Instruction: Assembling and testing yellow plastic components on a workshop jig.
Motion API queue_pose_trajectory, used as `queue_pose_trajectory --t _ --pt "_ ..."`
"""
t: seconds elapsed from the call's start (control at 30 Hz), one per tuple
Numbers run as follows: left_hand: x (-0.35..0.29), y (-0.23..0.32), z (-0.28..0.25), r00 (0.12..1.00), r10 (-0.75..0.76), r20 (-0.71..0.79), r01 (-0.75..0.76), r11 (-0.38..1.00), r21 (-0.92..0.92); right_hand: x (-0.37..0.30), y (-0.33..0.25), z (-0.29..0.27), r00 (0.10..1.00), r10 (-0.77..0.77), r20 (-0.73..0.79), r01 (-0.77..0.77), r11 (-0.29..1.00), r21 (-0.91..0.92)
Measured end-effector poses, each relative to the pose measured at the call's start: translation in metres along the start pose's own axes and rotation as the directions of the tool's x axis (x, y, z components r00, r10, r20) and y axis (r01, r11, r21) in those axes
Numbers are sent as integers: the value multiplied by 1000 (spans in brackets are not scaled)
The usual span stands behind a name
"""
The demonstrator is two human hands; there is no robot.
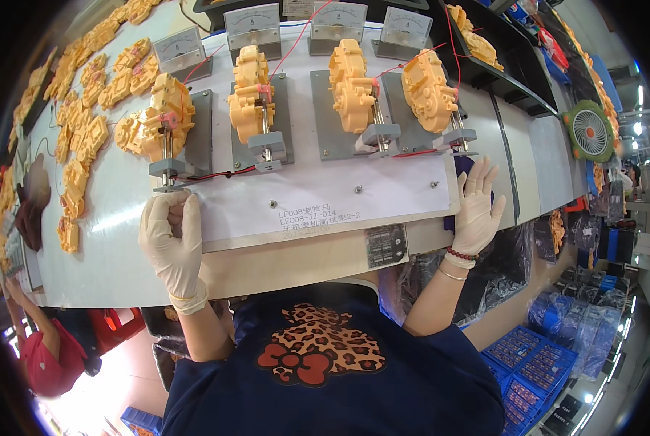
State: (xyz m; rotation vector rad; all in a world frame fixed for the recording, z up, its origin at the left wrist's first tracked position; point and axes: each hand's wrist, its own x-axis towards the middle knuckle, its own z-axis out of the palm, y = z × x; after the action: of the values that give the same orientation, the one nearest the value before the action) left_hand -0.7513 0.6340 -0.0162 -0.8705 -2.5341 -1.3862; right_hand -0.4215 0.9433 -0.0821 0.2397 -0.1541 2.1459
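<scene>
Both my hands wear thin white gloves. My left hand [172, 243] is closed, its curled fingers against the end plate [169, 190] of the leftmost clamp; what lies inside them is hidden. My right hand [477, 207] is open, fingers spread and pointing away, just below the rightmost clamp [458, 138]. Four-fixture row: several yellow-orange plastic gear housings, the leftmost [166, 120], another [249, 98], a third [352, 87] and the rightmost [428, 91], stand on grey blocks, with metal rods touching their lower ends. Red wires run from the fixtures.
Analog meters with needle dials, one at centre [253, 30], line the back. More yellow housings [85, 138] lie on the left of the white table [121, 272]. A black tray [514, 83] and a green fan [588, 132] are at right. Blue crates [532, 356] stand below; another person's arm [38, 312] shows at left.
</scene>
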Motion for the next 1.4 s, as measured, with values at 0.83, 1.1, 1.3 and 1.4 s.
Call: queue_pose_trajectory --t 0.83,1.1,1.3,1.4 --pt "0 0 -2 1000 -1 12 1 1000 -10 1 5 9 993 -12 -116 3 997 -74" --pt "0 2 -1 1000 -13 12 14 999 -36 0 12 54 895 -250 369 115 -670 -734" --pt "0 2 -2 1000 0 24 0 1000 8 -2 17 14 1000 27 0 26 -992 -122" --pt "0 3 -1 1000 -20 9 20 1000 -15 0 14 13 999 31 -12 29 -993 -113"
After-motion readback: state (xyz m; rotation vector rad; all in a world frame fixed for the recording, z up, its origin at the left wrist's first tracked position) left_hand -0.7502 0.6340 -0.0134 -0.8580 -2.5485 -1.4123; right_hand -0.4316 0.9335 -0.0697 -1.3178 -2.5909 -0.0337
